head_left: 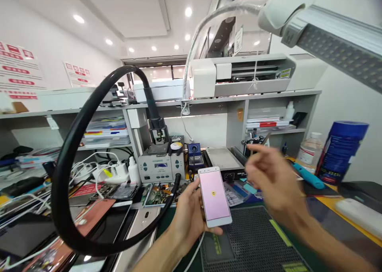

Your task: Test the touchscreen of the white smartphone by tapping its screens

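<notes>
My left hand [191,210] is wrapped round a white smartphone [215,200], held tilted with its face toward me. The phone's lit screen is pale pink with a small yellow mark near its middle. A white cable [196,251] runs down below the phone; whether it is plugged in is hidden. My right hand [273,180] hovers to the right of the phone, apart from it and smeared by motion, with its forefinger pointing left. Below both hands lies a black textured mat [253,240].
A thick black hose [59,176] loops across the left side, in front of a grey hot-air station [161,166]. Several phones lie at the left. At the right stand a clear bottle [309,150] and a blue canister [342,152]. A lamp [337,37] hangs overhead.
</notes>
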Available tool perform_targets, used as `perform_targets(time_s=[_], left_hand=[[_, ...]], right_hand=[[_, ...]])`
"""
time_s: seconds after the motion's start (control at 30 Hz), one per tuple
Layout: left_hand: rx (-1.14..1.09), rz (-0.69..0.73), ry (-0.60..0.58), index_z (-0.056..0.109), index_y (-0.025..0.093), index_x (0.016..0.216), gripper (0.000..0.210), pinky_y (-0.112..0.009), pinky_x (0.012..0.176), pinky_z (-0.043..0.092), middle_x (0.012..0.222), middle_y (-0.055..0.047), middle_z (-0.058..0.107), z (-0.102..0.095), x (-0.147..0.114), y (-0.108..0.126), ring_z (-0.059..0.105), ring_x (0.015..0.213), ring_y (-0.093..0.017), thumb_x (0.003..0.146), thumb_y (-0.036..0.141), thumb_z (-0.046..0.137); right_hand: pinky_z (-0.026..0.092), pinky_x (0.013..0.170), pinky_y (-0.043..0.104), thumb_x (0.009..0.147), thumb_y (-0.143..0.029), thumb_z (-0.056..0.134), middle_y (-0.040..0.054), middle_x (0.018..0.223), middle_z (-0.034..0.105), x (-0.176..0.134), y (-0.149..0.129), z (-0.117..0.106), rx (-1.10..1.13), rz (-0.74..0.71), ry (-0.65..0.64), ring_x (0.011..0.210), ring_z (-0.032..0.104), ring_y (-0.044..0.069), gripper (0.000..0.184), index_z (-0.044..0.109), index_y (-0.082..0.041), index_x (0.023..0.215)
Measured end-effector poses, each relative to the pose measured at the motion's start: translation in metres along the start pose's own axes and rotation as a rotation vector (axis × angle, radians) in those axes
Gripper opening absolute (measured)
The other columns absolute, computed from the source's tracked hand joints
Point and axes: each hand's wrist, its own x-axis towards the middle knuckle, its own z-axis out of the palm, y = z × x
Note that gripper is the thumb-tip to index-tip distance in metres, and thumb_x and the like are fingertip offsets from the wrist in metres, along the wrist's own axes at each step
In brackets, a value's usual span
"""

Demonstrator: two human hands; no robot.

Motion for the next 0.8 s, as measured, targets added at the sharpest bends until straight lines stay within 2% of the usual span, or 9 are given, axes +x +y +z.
perform_targets(time_s=[0.07, 0.13, 0.2, 0.27, 0.47, 0.67, 0.8], left_hand=[[-0.007, -0.017, 0.019, 0.063, 0.017, 0.131, 0.072, -0.034, 0.055, 0.055, 0.106, -0.014, 0.059, 0.001, 0.002, 0.001, 0.061, 0.091, -0.03, 0.088, 0.07, 0.045], [-0.004, -0.034, 0.037, 0.064, 0.015, 0.13, 0.07, -0.034, 0.053, 0.054, 0.101, -0.013, 0.059, 0.002, 0.004, 0.001, 0.061, 0.087, -0.028, 0.088, 0.068, 0.045], [-0.001, -0.045, 0.04, 0.064, 0.014, 0.129, 0.069, -0.033, 0.053, 0.054, 0.098, -0.013, 0.058, 0.002, 0.005, 0.0, 0.06, 0.085, -0.028, 0.089, 0.066, 0.046], [-0.015, -0.055, 0.034, 0.064, 0.014, 0.129, 0.067, -0.033, 0.053, 0.054, 0.098, -0.013, 0.058, 0.0, 0.006, -0.001, 0.06, 0.086, -0.028, 0.089, 0.065, 0.046], [-0.103, -0.093, 0.007, 0.062, 0.013, 0.128, 0.069, -0.035, 0.052, 0.054, 0.097, -0.013, 0.058, 0.0, 0.008, -0.001, 0.061, 0.084, -0.029, 0.089, 0.067, 0.044], [-0.109, -0.098, -0.015, 0.064, 0.012, 0.123, 0.067, -0.035, 0.05, 0.055, 0.103, -0.015, 0.059, 0.0, 0.008, -0.005, 0.063, 0.082, -0.029, 0.089, 0.066, 0.043], [-0.104, -0.107, 0.009, 0.064, 0.013, 0.124, 0.064, -0.037, 0.051, 0.056, 0.102, -0.014, 0.058, -0.002, 0.008, -0.009, 0.063, 0.087, -0.031, 0.089, 0.064, 0.045]], right_hand=[[0.052, 0.063, 0.032, 0.094, -0.043, 0.054, 0.0072, 0.103, 0.061, -0.002, 0.013, 0.013, 0.16, 0.233, -0.137, 0.081, 0.063, 0.02, 0.046, 0.05, -0.022, 0.135], [0.053, 0.075, 0.038, 0.091, -0.043, 0.051, 0.0081, 0.111, 0.061, -0.007, 0.025, 0.025, 0.375, 0.458, -0.328, 0.096, 0.063, 0.025, 0.047, 0.051, -0.024, 0.134], [0.05, 0.086, 0.042, 0.087, -0.04, 0.052, 0.0081, 0.123, 0.061, -0.015, 0.034, 0.031, 0.537, 0.539, -0.477, 0.109, 0.06, 0.028, 0.047, 0.053, -0.025, 0.132], [0.047, 0.091, 0.043, 0.082, -0.034, 0.055, 0.0076, 0.126, 0.062, -0.022, 0.036, 0.032, 0.654, 0.59, -0.565, 0.109, 0.059, 0.027, 0.047, 0.056, -0.025, 0.129], [0.046, 0.086, 0.039, 0.076, -0.022, 0.056, 0.0072, 0.123, 0.066, -0.026, 0.033, 0.025, 0.839, 0.69, -0.661, 0.101, 0.062, 0.025, 0.057, 0.055, -0.025, 0.134], [0.048, 0.081, 0.035, 0.068, -0.014, 0.058, 0.0041, 0.109, 0.071, -0.027, 0.035, 0.03, 0.801, 0.704, -0.671, 0.093, 0.065, 0.023, 0.062, 0.058, -0.024, 0.128], [0.05, 0.081, 0.034, 0.067, -0.01, 0.057, 0.004, 0.11, 0.072, -0.029, 0.041, 0.034, 0.743, 0.715, -0.639, 0.097, 0.066, 0.023, 0.065, 0.057, -0.023, 0.13]])
